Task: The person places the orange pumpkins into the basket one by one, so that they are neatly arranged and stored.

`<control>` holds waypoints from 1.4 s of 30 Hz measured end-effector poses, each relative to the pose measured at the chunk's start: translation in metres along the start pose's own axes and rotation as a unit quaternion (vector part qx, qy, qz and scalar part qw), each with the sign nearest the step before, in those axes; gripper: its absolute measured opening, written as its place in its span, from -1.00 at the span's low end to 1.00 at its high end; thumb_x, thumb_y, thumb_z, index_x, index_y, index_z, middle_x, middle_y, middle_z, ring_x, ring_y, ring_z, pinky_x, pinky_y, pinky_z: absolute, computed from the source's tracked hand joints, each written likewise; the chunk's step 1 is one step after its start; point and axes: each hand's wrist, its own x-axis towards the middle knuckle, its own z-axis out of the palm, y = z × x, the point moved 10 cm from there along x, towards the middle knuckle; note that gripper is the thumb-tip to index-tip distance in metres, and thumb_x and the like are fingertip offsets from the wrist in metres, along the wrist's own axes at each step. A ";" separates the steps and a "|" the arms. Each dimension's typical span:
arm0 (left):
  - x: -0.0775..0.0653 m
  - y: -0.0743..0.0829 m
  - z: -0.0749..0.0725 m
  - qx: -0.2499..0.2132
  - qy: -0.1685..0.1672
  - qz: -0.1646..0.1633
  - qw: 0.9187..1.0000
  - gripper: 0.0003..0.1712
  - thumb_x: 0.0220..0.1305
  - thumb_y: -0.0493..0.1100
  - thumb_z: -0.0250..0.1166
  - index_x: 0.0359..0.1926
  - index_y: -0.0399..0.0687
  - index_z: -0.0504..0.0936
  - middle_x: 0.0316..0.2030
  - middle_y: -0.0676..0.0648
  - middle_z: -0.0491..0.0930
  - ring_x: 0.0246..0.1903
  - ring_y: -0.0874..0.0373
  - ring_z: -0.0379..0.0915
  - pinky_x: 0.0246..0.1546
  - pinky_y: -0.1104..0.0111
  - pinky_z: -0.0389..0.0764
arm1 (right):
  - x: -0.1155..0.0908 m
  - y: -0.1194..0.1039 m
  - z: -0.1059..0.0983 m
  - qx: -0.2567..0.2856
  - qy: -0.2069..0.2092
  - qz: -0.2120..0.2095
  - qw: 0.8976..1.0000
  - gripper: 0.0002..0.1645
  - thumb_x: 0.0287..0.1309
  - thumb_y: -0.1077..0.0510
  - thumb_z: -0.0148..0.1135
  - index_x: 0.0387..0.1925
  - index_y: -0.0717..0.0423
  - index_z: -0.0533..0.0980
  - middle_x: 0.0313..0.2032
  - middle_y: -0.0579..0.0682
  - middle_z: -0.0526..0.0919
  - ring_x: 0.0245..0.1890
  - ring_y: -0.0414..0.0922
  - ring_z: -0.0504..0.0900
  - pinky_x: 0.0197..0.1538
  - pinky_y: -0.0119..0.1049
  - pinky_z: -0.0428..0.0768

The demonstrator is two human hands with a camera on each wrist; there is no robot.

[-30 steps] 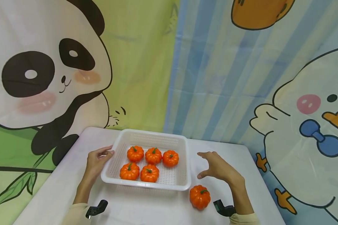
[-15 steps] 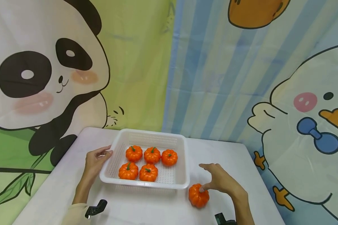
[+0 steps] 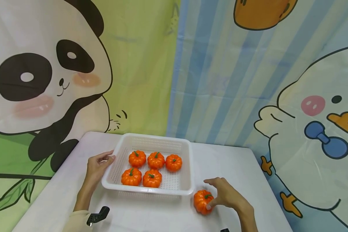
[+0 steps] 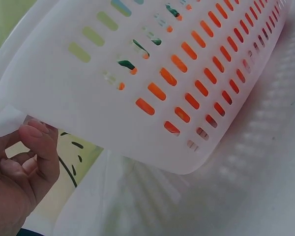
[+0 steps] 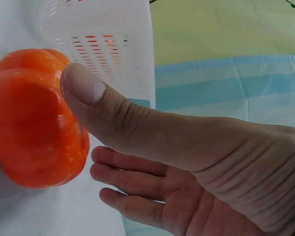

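Note:
A white perforated plastic basket (image 3: 181,190) stands on the table with several small orange pumpkins (image 3: 152,178) in two rows inside. At its left end my left hand (image 3: 97,168) grips the rim; the left wrist view shows the curled fingers (image 4: 42,147) at the rim's edge. Outside the basket's near right corner, another orange pumpkin (image 3: 202,201) with a green stem sits on the table. My right hand (image 3: 229,195) is spread beside it, thumb (image 5: 86,88) over its near right side. The other fingers are extended and apart from the pumpkin. Whether the thumb touches it, I cannot tell.
A white cloth covers the table (image 3: 220,159). Behind it hangs a curtain (image 3: 211,80) printed with a panda and a chick. Wrist cameras (image 3: 98,216) are strapped to the forearms.
My right hand has come down and nearer, from above the loose pumpkin to its right side, with the thumb now over it. The left hand stays at the basket's rim.

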 end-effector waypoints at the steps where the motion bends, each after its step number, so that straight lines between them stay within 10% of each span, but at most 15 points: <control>1: 0.000 0.000 0.000 -0.002 0.000 0.000 1.000 -0.40 0.32 0.10 0.35 0.26 -0.12 0.60 -0.09 -0.28 0.65 -0.41 0.35 0.64 -0.36 0.49 0.70 | 0.000 0.002 0.002 0.002 -0.001 0.003 1.000 0.05 -0.50 -0.05 0.78 0.21 0.05 0.58 0.14 0.07 0.65 0.10 0.04 0.50 0.16 0.20 0.58; 42: 0.000 0.002 0.000 -0.002 0.001 -0.002 1.000 -0.41 0.34 0.09 0.34 0.26 -0.14 0.59 -0.06 -0.34 0.64 -0.41 0.34 0.66 -0.38 0.49 0.70 | 0.004 0.006 0.027 0.058 -0.035 -0.046 0.997 0.00 -0.36 -0.03 0.74 0.21 0.23 0.56 0.05 -0.08 0.75 0.02 -0.15 0.69 0.23 0.04 0.59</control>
